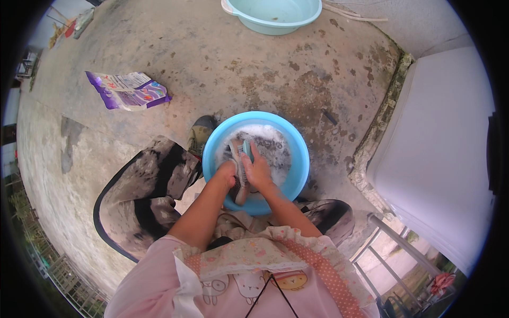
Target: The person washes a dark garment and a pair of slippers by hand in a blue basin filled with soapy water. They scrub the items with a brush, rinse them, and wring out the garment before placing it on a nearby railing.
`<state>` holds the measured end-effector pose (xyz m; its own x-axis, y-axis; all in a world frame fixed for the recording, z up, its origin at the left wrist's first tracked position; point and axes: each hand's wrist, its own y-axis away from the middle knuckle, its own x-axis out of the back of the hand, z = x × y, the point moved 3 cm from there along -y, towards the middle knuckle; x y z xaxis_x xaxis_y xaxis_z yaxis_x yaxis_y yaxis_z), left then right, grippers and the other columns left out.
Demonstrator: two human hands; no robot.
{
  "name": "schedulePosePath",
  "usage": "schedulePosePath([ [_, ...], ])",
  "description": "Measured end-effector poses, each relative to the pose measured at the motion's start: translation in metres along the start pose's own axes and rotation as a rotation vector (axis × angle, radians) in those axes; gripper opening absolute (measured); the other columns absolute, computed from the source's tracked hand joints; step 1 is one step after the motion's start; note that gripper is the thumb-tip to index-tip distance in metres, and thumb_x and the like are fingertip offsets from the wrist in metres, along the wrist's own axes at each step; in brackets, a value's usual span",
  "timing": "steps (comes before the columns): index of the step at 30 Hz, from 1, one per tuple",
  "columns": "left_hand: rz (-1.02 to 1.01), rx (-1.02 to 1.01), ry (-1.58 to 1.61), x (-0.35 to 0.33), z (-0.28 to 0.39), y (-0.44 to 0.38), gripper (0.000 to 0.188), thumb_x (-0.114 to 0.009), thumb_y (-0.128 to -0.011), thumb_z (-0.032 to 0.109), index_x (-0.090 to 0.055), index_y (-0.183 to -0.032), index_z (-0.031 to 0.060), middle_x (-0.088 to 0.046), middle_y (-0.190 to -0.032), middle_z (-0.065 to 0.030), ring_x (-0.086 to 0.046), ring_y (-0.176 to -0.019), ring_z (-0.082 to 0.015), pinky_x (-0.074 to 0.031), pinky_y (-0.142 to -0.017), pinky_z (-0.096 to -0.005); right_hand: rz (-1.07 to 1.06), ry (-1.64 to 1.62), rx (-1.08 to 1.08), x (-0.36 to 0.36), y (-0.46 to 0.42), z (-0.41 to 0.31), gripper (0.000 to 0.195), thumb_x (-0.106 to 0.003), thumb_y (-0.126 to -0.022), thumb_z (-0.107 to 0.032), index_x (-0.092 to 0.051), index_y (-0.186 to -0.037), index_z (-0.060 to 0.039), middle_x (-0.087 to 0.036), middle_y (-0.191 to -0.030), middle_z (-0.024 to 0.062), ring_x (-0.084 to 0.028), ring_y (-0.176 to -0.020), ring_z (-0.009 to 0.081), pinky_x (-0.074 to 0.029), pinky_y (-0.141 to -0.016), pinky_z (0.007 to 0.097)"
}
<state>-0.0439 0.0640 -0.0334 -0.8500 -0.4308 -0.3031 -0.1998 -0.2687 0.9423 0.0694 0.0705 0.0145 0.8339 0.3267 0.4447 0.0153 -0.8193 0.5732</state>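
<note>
Between my knees stands a blue plastic basin [303, 167] of foamy, dark-looking water [274, 147]. My left hand [227, 171] grips a shoe [241, 191], which is tilted on its side with its pale sole edge facing up. Part of the shoe is covered by my fingers. In my right hand [258, 171] is a light blue scrubbing brush [247, 149], its bristles against the shoe's sole edge. Both hands are inside the basin's rim, above the suds.
A larger pale green basin [274, 28] sits farther out on the concrete floor [222, 75]. To the left lies a purple and white detergent bag [129, 90] bearing writing. A white appliance-like cabinet [437, 151] stands at right, near a metal rail [401, 242]. A small dark object [329, 117] lies near the basin.
</note>
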Motion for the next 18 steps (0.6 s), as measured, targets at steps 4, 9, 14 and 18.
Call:
schedulePosePath([
  [4, -0.196, 0.052, -0.023, 0.011, -0.006, -0.015, 0.028, -0.052, -0.092, 0.022, -0.058, -0.107, -0.0007, -0.064, -0.097, -0.0127, -0.063, -0.080, -0.0243, -0.053, -0.070, -0.0381, 0.167, 0.068, 0.059, 0.019, -0.028, 0.020, 0.064, -0.045, -0.089, -0.047, -0.027, -0.144, -0.0191, -0.050, -0.117, 0.0323, -0.052, -0.102, 0.0468, -0.041, -0.088, 0.0508],
  [9, -0.325, 0.074, 0.176, 0.000, -0.002, -0.006, 0.051, -0.045, -0.093, 0.043, -0.052, -0.121, 0.0007, -0.059, -0.115, -0.0162, -0.059, -0.100, -0.0288, -0.047, -0.087, -0.0435, 0.150, -0.280, -0.002, 0.047, -0.037, 0.047, 0.074, -0.049, -0.088, -0.049, -0.026, -0.143, -0.0064, -0.041, -0.135, 0.0271, -0.043, -0.123, 0.0379, -0.035, -0.100, 0.0420],
  [14, -0.305, -0.074, 0.062, 0.000, 0.001, 0.006, 0.076, -0.041, -0.086, 0.065, -0.039, -0.135, 0.0067, -0.048, -0.132, -0.0142, -0.048, -0.118, -0.0297, -0.038, -0.101, -0.0435, -0.186, -0.822, -0.185, 0.019, -0.034, 0.074, 0.078, -0.056, -0.087, -0.045, -0.028, -0.139, 0.0054, -0.034, -0.142, 0.0190, -0.035, -0.130, 0.0268, -0.026, -0.107, 0.0336],
  [18, -0.125, -0.253, -0.419, 0.004, -0.003, -0.005, 0.055, -0.053, -0.090, 0.045, -0.047, -0.127, 0.0038, -0.054, -0.123, -0.0123, -0.054, -0.109, -0.0242, -0.042, -0.096, -0.0365, -0.077, -0.582, -0.167, 0.019, -0.017, 0.047, 0.079, -0.055, -0.086, -0.046, -0.027, -0.139, 0.0058, -0.032, -0.143, 0.0227, -0.034, -0.131, 0.0305, -0.028, -0.106, 0.0348],
])
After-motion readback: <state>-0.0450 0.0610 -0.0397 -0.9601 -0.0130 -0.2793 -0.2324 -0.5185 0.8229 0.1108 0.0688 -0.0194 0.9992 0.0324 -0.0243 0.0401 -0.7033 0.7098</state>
